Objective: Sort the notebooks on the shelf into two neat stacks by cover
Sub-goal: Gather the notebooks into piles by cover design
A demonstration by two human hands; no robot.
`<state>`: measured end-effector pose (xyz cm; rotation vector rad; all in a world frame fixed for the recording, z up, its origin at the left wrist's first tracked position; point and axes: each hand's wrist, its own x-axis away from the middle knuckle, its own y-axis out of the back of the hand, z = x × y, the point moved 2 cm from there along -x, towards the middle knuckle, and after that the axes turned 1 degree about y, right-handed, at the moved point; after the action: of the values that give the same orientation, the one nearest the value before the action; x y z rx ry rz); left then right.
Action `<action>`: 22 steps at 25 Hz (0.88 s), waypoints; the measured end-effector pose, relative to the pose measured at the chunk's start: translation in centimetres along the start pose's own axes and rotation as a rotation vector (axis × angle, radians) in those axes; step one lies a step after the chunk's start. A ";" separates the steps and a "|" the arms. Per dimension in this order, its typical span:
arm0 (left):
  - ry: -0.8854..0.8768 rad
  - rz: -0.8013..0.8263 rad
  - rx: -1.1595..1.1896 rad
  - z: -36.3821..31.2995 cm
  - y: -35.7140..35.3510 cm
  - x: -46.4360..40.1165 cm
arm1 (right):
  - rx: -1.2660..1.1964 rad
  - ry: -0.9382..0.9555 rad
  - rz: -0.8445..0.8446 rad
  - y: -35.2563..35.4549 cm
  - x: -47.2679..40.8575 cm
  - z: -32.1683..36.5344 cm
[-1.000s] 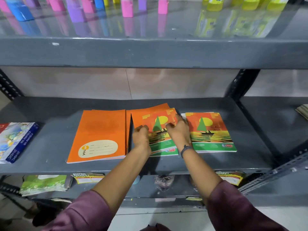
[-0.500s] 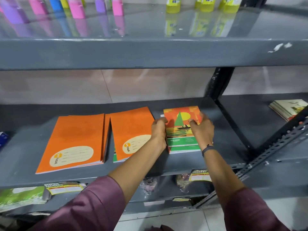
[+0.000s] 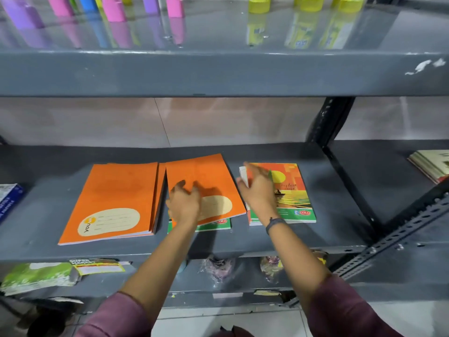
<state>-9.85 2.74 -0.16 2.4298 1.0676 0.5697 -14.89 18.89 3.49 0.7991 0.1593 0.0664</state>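
On the grey middle shelf [image 3: 279, 237] lies a stack of plain orange notebooks [image 3: 114, 200] at the left. Beside it a single orange notebook [image 3: 206, 176] lies askew on top of a sunset-cover notebook [image 3: 213, 224], whose green bottom edge peeks out. At the right sits a stack of sunset-cover notebooks [image 3: 289, 193]. My left hand [image 3: 184, 203] rests spread on the middle orange notebook, holding nothing. My right hand [image 3: 257, 188] hovers with fingers apart over the left edge of the sunset stack.
The upper shelf [image 3: 218, 71] overhangs close above, carrying coloured bottles [image 3: 111, 8]. A blue box [image 3: 9, 200] sits at the far left; more booklets [image 3: 432, 164] lie on the neighbouring shelf at right. A black upright [image 3: 330, 122] divides the bays. Packets [image 3: 36, 276] lie below.
Both hands let go of the sunset stack. My left hand moved left onto the middle orange notebook; my right hand opened over the stack's left edge.
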 end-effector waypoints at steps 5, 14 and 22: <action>0.190 0.110 0.169 1.1 1.2 -2.0 | 0.052 -0.056 0.312 -5.2 0.0 1.5; -0.004 0.095 0.300 0.9 3.1 -2.9 | 0.052 -0.189 0.108 -6.1 0.2 1.7; -0.065 -0.020 0.340 2.2 10.3 -7.0 | -0.475 -0.295 -0.018 -7.9 0.5 8.9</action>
<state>-7.05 -9.33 2.10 2.7008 1.2446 0.3193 -12.89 7.15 3.81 0.3260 -0.1272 -0.0311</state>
